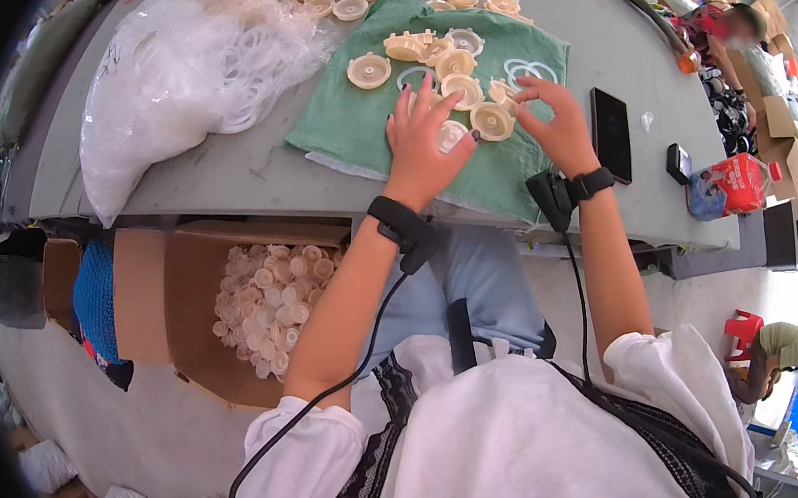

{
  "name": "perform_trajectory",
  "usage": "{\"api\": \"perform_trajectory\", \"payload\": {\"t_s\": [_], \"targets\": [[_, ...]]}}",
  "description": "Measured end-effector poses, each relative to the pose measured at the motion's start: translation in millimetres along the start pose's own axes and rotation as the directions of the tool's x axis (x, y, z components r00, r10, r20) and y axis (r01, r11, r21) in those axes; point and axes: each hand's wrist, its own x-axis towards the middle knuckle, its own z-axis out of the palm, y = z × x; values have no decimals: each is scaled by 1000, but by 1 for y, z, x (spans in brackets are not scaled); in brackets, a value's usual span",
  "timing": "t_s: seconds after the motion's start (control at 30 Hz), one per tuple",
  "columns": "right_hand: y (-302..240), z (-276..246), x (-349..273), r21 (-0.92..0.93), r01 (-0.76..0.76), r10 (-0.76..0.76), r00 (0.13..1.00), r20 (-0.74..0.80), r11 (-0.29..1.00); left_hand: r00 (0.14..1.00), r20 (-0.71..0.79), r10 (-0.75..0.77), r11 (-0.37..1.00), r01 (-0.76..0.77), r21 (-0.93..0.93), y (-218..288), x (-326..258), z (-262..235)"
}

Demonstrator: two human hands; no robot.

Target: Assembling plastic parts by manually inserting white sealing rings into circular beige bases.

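White lace-trimmed blouse (501, 454) nearest camera, black wrist straps above. Left hand (423, 143) spread flat, pressing clear ring on cream round plastic disc (452, 135). Right hand (554, 123) at 3 o'clock, fingers curled, lightly touching second cream disc (493, 121). Both on green cloth (355, 121) on grey worktop (243, 173). Best: press evenly, steady disc.

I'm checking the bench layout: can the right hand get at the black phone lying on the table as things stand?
Probably yes. The right hand rests on the green cloth, and the black phone lies flat just beside it on the bare table, with nothing between them.
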Motion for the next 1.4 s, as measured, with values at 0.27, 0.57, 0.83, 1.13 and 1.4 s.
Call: {"api": "perform_trajectory", "payload": {"t_s": [0.27, 0.57, 0.83, 1.13, 1.4], "targets": [[-27, -2, -48, -189, 214, -169, 959, 229, 958, 968, -39, -247, 583, 116, -804, 3, 1, -43], [-9, -5, -27, -1, 9, -9, 1000, -26, 1000, 928, -51, -369, 518, 159, -841, -27, -17, -35], [70, 7, 17, -160, -121, 125, 992, 15, 980, 960, -57, -274, 702, 159, -694, -19, -25, -31], [74, 16, 17, -98, -7, 2, 999, -51, 995, 994, -99, 37, 995, -45, -88, 8, -19, -34], [64, 9, 23, 247, -253, 254, 967, 29, 936, 981, 174, 82, 908, -145, 393, 70, -5, -4]]}}
